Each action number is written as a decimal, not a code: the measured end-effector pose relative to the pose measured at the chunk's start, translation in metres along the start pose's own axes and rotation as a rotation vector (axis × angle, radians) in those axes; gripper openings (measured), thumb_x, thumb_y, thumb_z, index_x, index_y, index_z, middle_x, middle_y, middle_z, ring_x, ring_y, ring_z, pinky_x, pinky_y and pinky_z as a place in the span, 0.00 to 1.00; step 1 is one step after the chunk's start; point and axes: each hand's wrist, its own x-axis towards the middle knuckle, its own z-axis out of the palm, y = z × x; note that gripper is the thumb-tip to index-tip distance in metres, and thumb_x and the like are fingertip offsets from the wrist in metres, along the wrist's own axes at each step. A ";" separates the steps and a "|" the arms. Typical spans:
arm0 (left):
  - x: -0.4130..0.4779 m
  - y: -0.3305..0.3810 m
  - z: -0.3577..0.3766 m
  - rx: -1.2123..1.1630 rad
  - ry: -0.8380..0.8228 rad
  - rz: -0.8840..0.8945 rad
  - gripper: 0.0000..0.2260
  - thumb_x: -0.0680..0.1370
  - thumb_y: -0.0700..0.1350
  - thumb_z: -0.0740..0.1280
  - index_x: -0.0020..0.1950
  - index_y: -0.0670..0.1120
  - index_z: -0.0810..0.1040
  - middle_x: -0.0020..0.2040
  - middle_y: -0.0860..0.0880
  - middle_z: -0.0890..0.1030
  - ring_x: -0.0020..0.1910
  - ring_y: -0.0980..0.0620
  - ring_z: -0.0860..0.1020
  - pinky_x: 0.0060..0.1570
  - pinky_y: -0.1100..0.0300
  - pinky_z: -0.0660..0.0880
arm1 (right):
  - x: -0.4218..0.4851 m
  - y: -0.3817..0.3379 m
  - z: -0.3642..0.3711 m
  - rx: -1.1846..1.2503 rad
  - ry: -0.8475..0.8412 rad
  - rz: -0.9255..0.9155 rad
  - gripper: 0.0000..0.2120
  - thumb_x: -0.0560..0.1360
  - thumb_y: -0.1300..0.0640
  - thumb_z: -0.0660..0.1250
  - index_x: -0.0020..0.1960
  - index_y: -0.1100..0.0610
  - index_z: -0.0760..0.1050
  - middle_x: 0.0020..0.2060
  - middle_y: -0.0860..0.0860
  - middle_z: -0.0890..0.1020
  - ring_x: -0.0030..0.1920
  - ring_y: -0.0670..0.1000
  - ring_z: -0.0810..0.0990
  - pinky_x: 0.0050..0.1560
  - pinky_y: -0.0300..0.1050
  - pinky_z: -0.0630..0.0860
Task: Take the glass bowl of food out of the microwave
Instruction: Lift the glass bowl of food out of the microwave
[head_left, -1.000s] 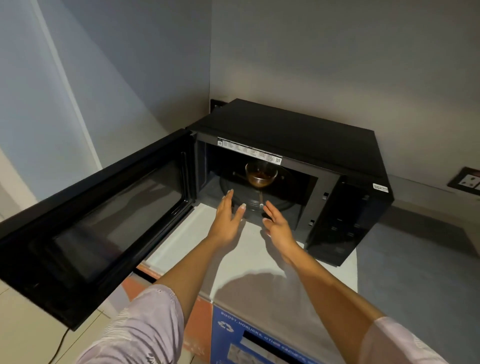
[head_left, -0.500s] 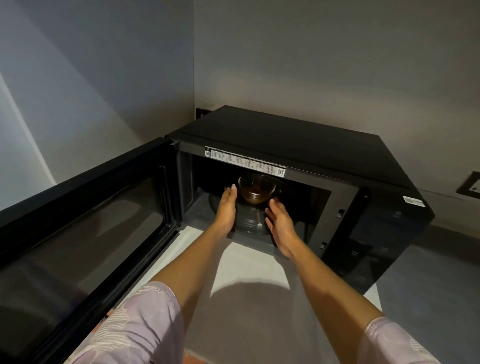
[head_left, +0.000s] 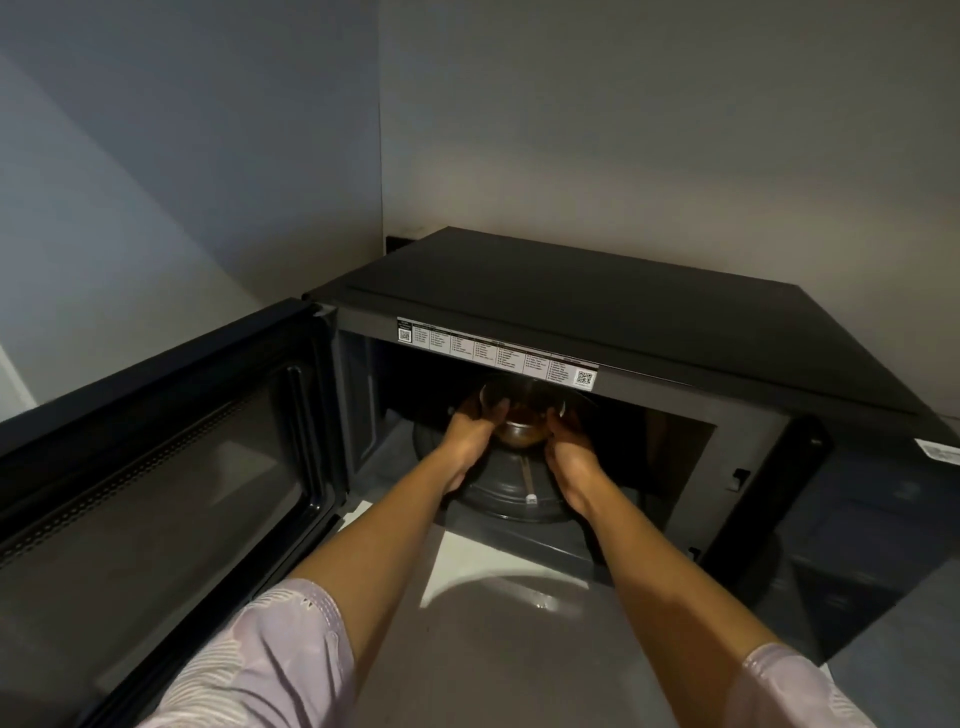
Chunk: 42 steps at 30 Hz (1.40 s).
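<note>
A black microwave (head_left: 623, 312) stands in the wall corner with its door (head_left: 156, 467) swung wide to the left. Inside, a small glass bowl (head_left: 521, 423) of brown food sits over the round turntable (head_left: 511, 493). Both of my hands are inside the cavity. My left hand (head_left: 470, 441) presses against the bowl's left side and my right hand (head_left: 569, 452) cups its right side. The bowl's far rim is in deep shadow under the top frame, and I cannot tell whether it rests on the turntable or is raised.
The microwave's control panel (head_left: 857, 519) is to the right of the opening. A pale surface (head_left: 467, 561) lies just in front of the cavity. Walls close in behind and to the left.
Both hands went from just outside the opening into the cavity and closed around the bowl's sides. The view has moved closer to the microwave.
</note>
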 end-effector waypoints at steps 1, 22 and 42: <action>0.002 -0.001 0.001 -0.012 0.001 0.002 0.18 0.80 0.44 0.65 0.70 0.43 0.72 0.66 0.40 0.78 0.64 0.43 0.77 0.65 0.53 0.73 | 0.001 -0.001 0.000 0.035 -0.005 0.012 0.20 0.83 0.56 0.56 0.73 0.58 0.65 0.63 0.56 0.76 0.53 0.49 0.79 0.53 0.41 0.76; -0.086 0.004 -0.032 -0.189 -0.068 -0.029 0.18 0.78 0.39 0.67 0.63 0.57 0.75 0.54 0.56 0.84 0.49 0.65 0.83 0.43 0.71 0.78 | -0.061 -0.011 -0.006 0.116 0.021 0.134 0.09 0.79 0.61 0.62 0.57 0.59 0.75 0.49 0.58 0.82 0.49 0.55 0.82 0.44 0.46 0.80; -0.221 -0.021 -0.029 -0.263 -0.057 -0.145 0.19 0.76 0.48 0.69 0.66 0.49 0.79 0.55 0.43 0.79 0.54 0.42 0.76 0.60 0.52 0.74 | -0.189 0.013 -0.042 0.050 0.148 0.234 0.06 0.71 0.65 0.68 0.46 0.58 0.79 0.43 0.60 0.82 0.44 0.59 0.82 0.34 0.46 0.78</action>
